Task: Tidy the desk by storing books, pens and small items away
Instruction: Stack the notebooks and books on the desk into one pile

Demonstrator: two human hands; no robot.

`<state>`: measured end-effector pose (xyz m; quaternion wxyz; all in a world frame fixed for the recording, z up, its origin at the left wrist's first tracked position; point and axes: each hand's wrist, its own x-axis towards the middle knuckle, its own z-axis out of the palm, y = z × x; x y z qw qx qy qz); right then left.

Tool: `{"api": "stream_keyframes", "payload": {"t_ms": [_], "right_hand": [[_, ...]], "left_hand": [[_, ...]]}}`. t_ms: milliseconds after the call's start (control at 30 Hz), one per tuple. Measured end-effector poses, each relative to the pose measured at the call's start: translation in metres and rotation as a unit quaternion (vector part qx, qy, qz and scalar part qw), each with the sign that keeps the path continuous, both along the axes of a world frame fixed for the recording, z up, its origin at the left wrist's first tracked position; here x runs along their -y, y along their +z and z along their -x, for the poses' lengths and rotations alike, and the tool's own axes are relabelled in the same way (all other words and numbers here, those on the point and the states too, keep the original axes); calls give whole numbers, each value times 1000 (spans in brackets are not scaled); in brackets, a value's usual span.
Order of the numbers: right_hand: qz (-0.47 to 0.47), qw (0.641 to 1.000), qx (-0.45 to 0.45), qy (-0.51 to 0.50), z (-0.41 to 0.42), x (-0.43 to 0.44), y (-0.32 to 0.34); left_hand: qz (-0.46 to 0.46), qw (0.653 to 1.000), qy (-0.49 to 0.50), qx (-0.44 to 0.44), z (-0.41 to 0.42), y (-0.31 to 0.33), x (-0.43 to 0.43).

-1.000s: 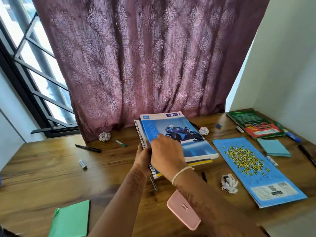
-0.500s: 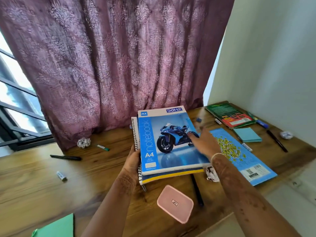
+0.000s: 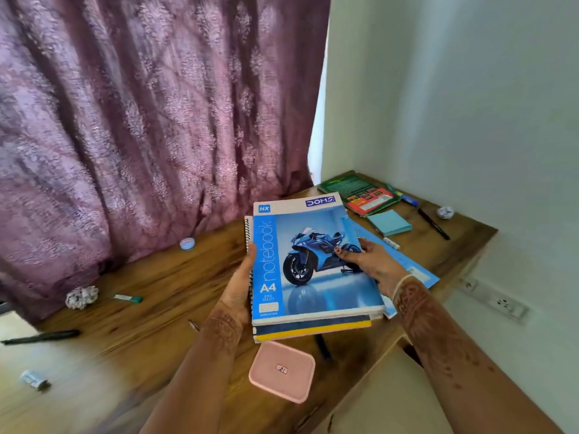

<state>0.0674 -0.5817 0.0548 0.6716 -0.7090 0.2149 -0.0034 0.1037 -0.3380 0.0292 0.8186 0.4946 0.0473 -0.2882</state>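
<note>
We hold the notebook stack (image 3: 313,270) above the surface (image 3: 150,308), left hand (image 3: 239,292) and right hand (image 3: 372,264) fingers grasping its side edges.

A home study corner: a wooden tabletop (image 3: 163,296) set against a patterned mauve curtain (image 3: 150,120) on the left and a plain pale wall (image 3: 470,104) on the right, strewn with notebooks (image 3: 313,264), sticky notes (image 3: 389,222) and pens (image 3: 434,223).

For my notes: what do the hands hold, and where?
Both hands hold the notebook stack: left hand on its spiral edge, right hand on its right edge.
</note>
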Motion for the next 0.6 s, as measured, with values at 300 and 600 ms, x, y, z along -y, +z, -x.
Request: {"api": "stream_keyframes", "payload": {"t_ms": [300, 600], "right_hand": [[155, 988, -2, -29, -10, 72, -17], [475, 862, -168, 53, 14, 151, -62]], "left_hand": [[-107, 990, 88, 5, 3, -17, 44], [-115, 977, 179, -13, 24, -28, 70]]}}
